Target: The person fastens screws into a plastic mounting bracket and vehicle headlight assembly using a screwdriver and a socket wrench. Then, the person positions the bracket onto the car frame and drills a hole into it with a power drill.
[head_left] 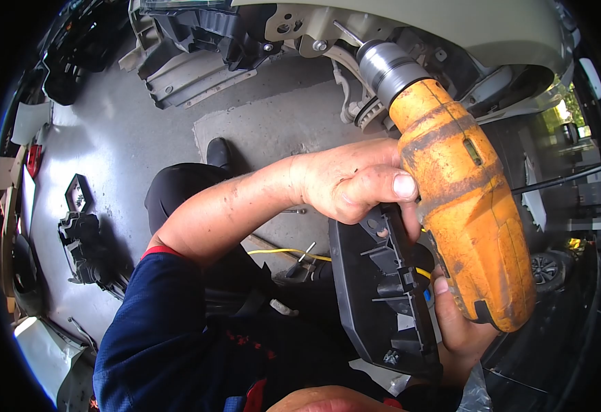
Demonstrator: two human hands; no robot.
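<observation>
An orange, worn power drill (465,206) points up and left, its metal chuck (386,65) holding a thin bit (347,31) near the car's front body metal (319,45). Below and behind the drill, my right hand (461,333) is closed around its handle, which is mostly hidden. My left hand (355,182) is closed at the upper end of a black ribbed plastic part (376,288), with the thumb beside the drill's body. Some left fingers are hidden behind the drill. The plastic part hangs below that hand, close to my right thumb.
A pale car fender (410,14) arches above, with a brake disc (372,117) under it. A black cable (568,177) runs off right. On the floor lie a black car part (84,247), a yellow cord (290,253) and a silver panel (46,353).
</observation>
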